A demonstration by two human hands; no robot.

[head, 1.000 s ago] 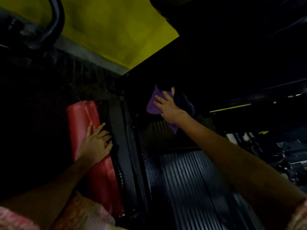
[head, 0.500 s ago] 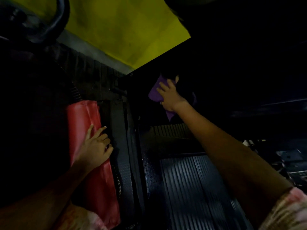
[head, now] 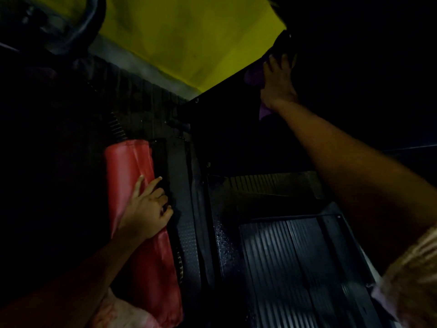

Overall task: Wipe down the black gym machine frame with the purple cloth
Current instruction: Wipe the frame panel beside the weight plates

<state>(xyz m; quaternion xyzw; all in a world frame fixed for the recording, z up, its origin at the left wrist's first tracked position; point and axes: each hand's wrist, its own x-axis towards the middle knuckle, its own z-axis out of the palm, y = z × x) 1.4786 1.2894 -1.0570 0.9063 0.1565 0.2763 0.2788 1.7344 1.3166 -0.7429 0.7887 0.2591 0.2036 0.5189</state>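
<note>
The black machine frame rises as a dark panel in the middle of the head view, its top edge slanting up to the right. High on that panel my right hand presses the purple cloth flat against it, fingers spread and pointing up. Purple shows to the left of the fingers and below the wrist. My left hand rests on the red padded cushion at the lower left, its fingers draped over the cushion's right edge. The scene is very dim.
A ribbed black footplate lies at the lower right. A black textured rail runs beside the cushion. A yellow wall stands behind, and a curved black handle hangs at the top left.
My right hand has slid the purple cloth upward and to the right along the black panel. My left hand has stayed on the red cushion.
</note>
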